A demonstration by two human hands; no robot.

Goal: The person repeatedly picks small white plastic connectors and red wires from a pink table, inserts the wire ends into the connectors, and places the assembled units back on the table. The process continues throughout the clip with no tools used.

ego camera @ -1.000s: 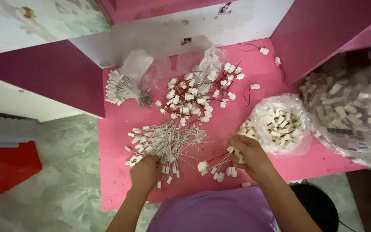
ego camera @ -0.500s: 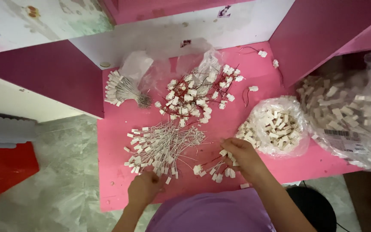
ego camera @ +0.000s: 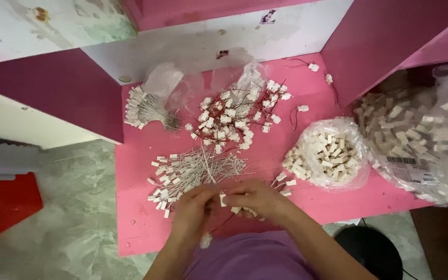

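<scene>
My left hand [ego camera: 194,207] and my right hand [ego camera: 257,197] meet at the near edge of a pink table [ego camera: 141,228], fingertips together on a small white connector [ego camera: 223,199] with a thin wire. More white connectors lie under my right hand's fingers. A loose pile of white-wired connectors [ego camera: 190,173] lies just beyond my left hand. A heap of red-wired connectors [ego camera: 237,119] sits farther back.
A tied bundle of white-wired connectors [ego camera: 146,110] lies at the back left beside a crumpled clear bag [ego camera: 164,83]. An open bag of white plastic housings [ego camera: 327,153] sits on the right, with larger bags [ego camera: 421,140] beyond. Pink cabinet panels [ego camera: 53,88] flank the table.
Both hands have come together at the table's near middle: the left moved right and forward, the right moved left from the small pile of connectors. They now pinch one connector between them.
</scene>
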